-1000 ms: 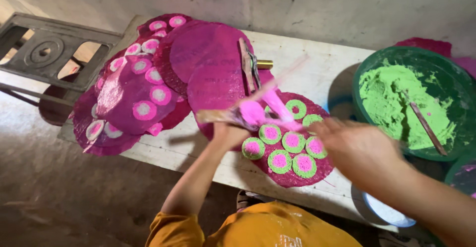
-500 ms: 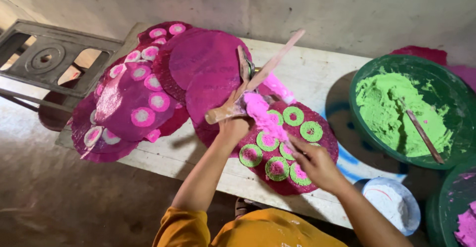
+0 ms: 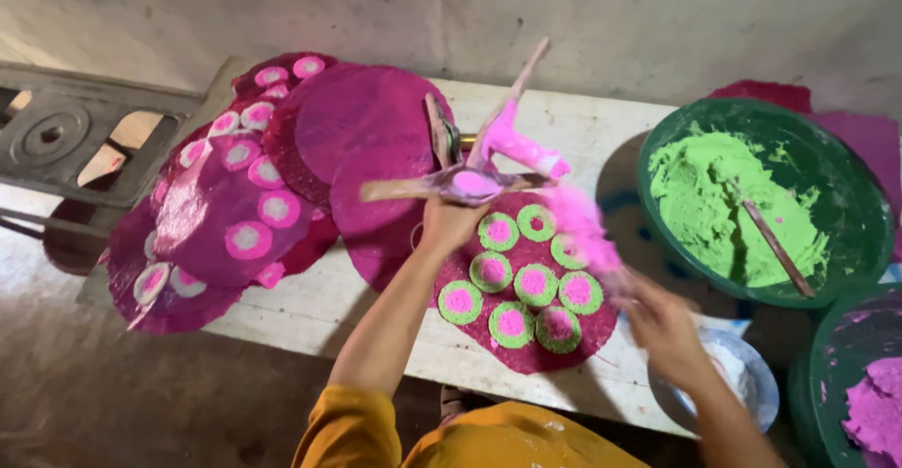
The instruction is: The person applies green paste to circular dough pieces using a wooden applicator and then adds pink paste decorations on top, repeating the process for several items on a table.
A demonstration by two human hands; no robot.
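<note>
My left hand (image 3: 453, 222) grips a bundle of wooden sticks (image 3: 442, 184) smeared with pink paste, held above the table. Below it lies a round magenta sheet (image 3: 526, 355) dotted with several green rings filled with pink (image 3: 536, 283). My right hand (image 3: 662, 322), blurred, is over the sheet's right edge with a streak of pink paste (image 3: 583, 228) by its fingers; whether it holds anything is unclear.
A white wooden table (image 3: 310, 304) carries a pile of magenta sheets with pink and white dots (image 3: 235, 214) on the left. A green basin of green paste (image 3: 742, 205) with a stick (image 3: 775, 245) stands right. A basin of pink paste (image 3: 869, 402) and a small white bowl (image 3: 747, 374) sit lower right.
My right hand has pulled back from the dotted sheet toward the lower right. The stick bundle in my left hand has tilted and risen slightly.
</note>
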